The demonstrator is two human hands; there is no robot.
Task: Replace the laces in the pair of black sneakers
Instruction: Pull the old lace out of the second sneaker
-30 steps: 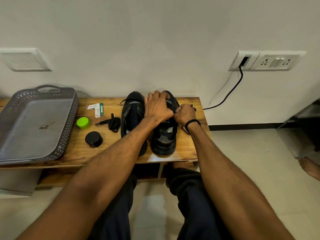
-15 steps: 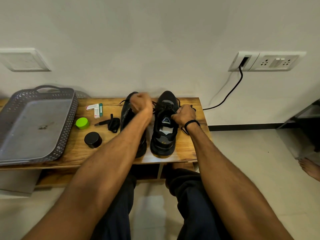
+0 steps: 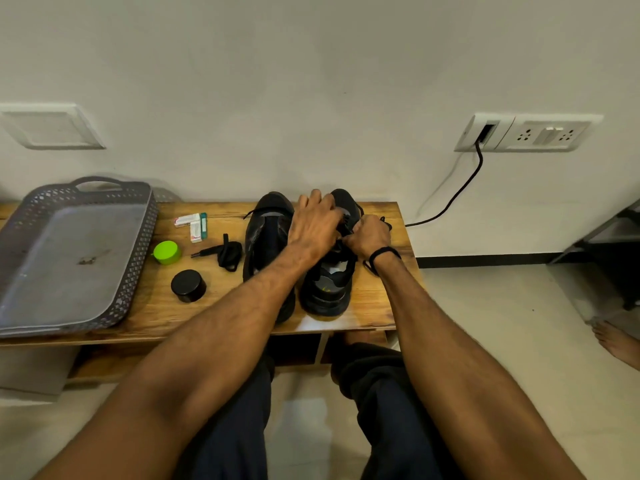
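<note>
Two black sneakers stand side by side on the wooden bench [image 3: 375, 299], toes toward the wall. The left sneaker [image 3: 265, 237] is partly behind my left forearm. My left hand [image 3: 313, 225] lies over the laced front of the right sneaker [image 3: 327, 292], fingers spread toward the toe. Just right of it, my right hand [image 3: 369, 235] is curled and pinches a black lace [image 3: 385, 221] at the sneaker's right side. The eyelets are hidden under both hands. A loose black lace bundle [image 3: 227, 254] lies left of the sneakers.
A grey perforated tray [image 3: 69, 258] fills the bench's left end. Between it and the sneakers are a green lid [image 3: 167, 252], a black jar [image 3: 188, 285] and small boxes [image 3: 194, 224]. A black cable [image 3: 453, 199] runs from the wall socket. Someone's bare foot [image 3: 616, 342] shows at far right.
Half a second ago my left hand was a fist pulled left above the left sneaker; it has come back over the right sneaker's front. My right hand has stayed in place.
</note>
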